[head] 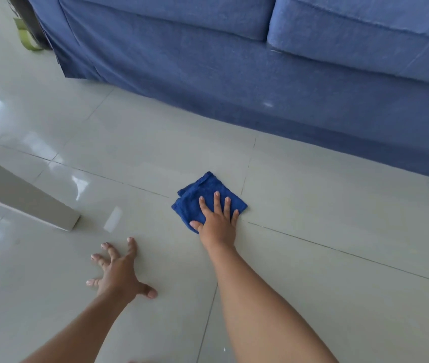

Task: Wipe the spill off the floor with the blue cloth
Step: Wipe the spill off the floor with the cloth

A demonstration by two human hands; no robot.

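A folded blue cloth [197, 196] lies flat on the pale tiled floor [312, 205] in the middle of the view. My right hand [217, 220] presses down on its near right part, palm flat and fingers spread. My left hand [119, 271] rests on the bare floor to the near left, propped on spread fingertips, with nothing in it. No spill is visible on the tiles around the cloth; anything under the cloth is hidden.
A blue-covered sofa [234, 74] runs along the far side, its skirt reaching the floor. A pale table leg [25, 197] stands at the left. A green strap [26, 38] and a dark object lie behind the sofa's left end.
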